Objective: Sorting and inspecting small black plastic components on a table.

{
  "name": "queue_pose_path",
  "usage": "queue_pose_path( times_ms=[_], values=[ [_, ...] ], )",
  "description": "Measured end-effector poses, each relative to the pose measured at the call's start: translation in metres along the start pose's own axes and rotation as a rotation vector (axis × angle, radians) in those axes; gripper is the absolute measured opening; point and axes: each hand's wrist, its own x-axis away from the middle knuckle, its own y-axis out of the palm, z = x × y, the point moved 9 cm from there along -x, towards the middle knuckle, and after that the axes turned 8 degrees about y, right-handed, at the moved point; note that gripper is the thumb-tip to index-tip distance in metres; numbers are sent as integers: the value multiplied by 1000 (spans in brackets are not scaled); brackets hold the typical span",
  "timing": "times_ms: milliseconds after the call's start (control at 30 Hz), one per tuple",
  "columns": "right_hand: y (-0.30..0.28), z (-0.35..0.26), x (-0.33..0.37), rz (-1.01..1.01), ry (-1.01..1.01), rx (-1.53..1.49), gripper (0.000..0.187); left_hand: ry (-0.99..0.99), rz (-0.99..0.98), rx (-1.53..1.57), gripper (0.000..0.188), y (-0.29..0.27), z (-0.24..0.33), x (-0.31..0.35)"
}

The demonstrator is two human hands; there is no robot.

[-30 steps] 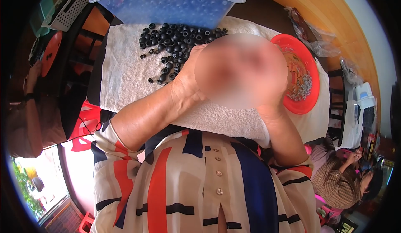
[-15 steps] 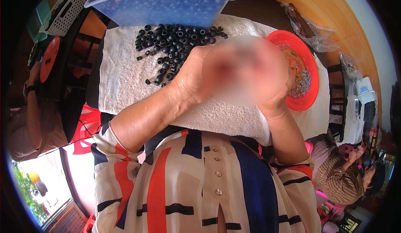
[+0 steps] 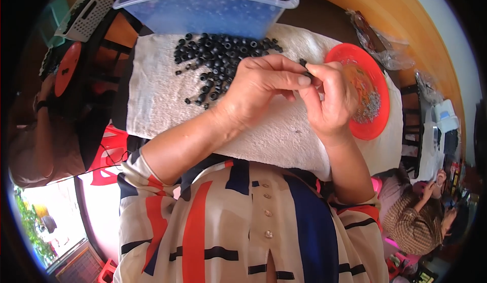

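My left hand (image 3: 261,82) and my right hand (image 3: 332,98) meet over the towel, both closed, fingertips together. Pinched between them is a small black plastic part (image 3: 303,62); my thumbs and fingers cover most of it. Left of my hands lies a loose pile of small round black parts (image 3: 218,52), several with a hole showing. The white towel (image 3: 162,90) lies under the pile. Beside my right hand is a red plate (image 3: 383,100) with a heap of small silvery metal pieces (image 3: 370,108) on it.
A clear plastic bin (image 3: 203,16) full of black parts stands behind the pile. Clear plastic bags (image 3: 388,49) lie at the far right. On the left are a white perforated basket (image 3: 91,14), a red lid (image 3: 67,70) and another person's arm (image 3: 45,110). Another person (image 3: 416,217) sits at the right.
The whole view has shifted slightly, so the bin and towel appear further right. My hands stay together; a blur hid the fingers in the earlier frame, so their finer motion cannot be told.
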Motion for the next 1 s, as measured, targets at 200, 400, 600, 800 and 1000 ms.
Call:
queue_pose_path(
  times_ms=[200, 400, 600, 800, 1000],
  values=[
    [6, 34, 8, 22, 286, -312, 40, 428, 160, -291, 13, -8, 60, 13],
    [-5, 36, 7, 32, 290, -243, 27, 893, 364, -1038, 17, -15, 184, 14],
    [-8, 34, 7, 19, 299, -265, 22, 794, 279, -832, 21, -42, 203, 9],
    [-14, 28, 2, 30, 281, -303, 20, 614, 121, -1342, 12, -63, 150, 71],
    [-15, 20, 1, 17, 228, -251, 18, 454, 148, -1237, 15, -113, 106, 93]
  ],
)
